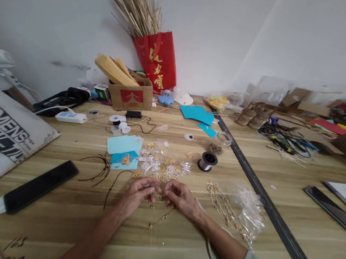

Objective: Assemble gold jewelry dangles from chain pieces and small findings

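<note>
Close together over the table, my left hand (pixel 142 190) and my right hand (pixel 180 197) are both closed, thumbs pressed to fingers. A thin gold chain (pixel 160 220) with small beads runs down from between their fingertips and trails on the wood. The exact spot they pinch is too small to make out. Just beyond my fingers lie small clear bags of silver and gold jewelry findings (pixel 170 167). Gold pieces (pixel 126 159) rest on blue cards (pixel 124 146) to the left. Right of my right hand is a pile of gold and silver chains (pixel 223 205).
Clear plastic bags (pixel 248 213) lie beside the chain pile. A wire spool (pixel 207 162) and a jar of beads (pixel 219 142) stand farther back. At left are black cords (pixel 99 170) and a black phone-like device (pixel 41 186). A dark strip (pixel 250 174) crosses the table.
</note>
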`<state>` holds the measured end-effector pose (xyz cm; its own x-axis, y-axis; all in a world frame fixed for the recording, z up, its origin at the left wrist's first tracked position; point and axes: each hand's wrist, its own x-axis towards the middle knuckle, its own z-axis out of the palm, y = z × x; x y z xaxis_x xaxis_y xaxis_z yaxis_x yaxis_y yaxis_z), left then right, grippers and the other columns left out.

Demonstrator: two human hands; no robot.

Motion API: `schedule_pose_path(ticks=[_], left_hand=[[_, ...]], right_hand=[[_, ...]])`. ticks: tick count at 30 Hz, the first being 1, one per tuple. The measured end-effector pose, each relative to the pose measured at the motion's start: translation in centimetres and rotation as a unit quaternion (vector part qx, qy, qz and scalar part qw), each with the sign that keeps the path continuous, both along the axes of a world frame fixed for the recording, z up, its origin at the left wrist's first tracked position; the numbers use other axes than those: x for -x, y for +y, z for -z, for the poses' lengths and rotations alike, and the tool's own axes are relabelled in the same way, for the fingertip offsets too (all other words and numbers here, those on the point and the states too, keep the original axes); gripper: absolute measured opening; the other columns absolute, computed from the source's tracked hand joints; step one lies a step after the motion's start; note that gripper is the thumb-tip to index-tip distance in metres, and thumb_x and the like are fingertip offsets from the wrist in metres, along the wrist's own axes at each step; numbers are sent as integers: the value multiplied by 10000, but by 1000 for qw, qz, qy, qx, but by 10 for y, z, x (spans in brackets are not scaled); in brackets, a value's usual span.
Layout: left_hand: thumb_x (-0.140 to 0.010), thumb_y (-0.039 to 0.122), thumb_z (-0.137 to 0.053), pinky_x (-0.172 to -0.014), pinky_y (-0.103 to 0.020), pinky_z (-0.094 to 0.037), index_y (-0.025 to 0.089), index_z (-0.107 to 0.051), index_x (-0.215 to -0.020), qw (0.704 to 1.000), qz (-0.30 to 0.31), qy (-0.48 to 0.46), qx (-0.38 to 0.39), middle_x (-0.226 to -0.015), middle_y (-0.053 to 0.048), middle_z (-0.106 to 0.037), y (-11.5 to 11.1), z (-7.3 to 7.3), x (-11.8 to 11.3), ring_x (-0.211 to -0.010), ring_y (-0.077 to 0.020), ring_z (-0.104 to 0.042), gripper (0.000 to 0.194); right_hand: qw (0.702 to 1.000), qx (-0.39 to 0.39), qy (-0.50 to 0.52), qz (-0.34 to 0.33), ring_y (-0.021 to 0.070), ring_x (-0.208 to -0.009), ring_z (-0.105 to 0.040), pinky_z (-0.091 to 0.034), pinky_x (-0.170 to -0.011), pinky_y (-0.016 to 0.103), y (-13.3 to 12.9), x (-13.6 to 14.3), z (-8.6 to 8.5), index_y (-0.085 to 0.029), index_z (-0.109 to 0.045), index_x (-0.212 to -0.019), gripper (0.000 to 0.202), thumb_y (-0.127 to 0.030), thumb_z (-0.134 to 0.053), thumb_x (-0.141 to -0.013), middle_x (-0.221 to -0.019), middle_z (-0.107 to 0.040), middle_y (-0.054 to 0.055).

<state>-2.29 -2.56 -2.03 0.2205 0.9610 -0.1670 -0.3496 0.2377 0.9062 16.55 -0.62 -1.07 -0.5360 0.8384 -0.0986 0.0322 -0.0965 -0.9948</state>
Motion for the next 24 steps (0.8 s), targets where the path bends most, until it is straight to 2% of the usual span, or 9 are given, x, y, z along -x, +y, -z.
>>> schedule_pose_path(ticks=[6,12,24], left_hand=[[-668,206,-740,-510,-219,-431,140,-678,-949,999,17,-45,-8,-800,-44,-683,-3,-6,-6,-513,-94,-580,296],[-649,205,-759,-523,-216,-431,145,-687,-908,996,19,-91,3,-756,-25,-669,-4,-12,-13,-527,-88,-574,276],[-626,215,-779,-553,-228,-444,126,-681,-894,996,19,-86,17,-730,-22,-648,-4,-10,-16,-567,-113,-596,299]], right_hand=[[1000,-2,5,-5,77,-507,-506,-408,-461,182,-2,1,-5,-166,-513,-794,390,-543,-609,-764,-606,-529,-32],[997,1,33,-69,90,-598,-574,-448,-521,192,-4,1,-9,-150,-541,-853,354,-490,-615,-787,-744,-626,20],[998,-6,30,-63,76,-570,-525,-441,-512,190,-3,2,0,-150,-541,-824,363,-499,-625,-774,-732,-599,6]])
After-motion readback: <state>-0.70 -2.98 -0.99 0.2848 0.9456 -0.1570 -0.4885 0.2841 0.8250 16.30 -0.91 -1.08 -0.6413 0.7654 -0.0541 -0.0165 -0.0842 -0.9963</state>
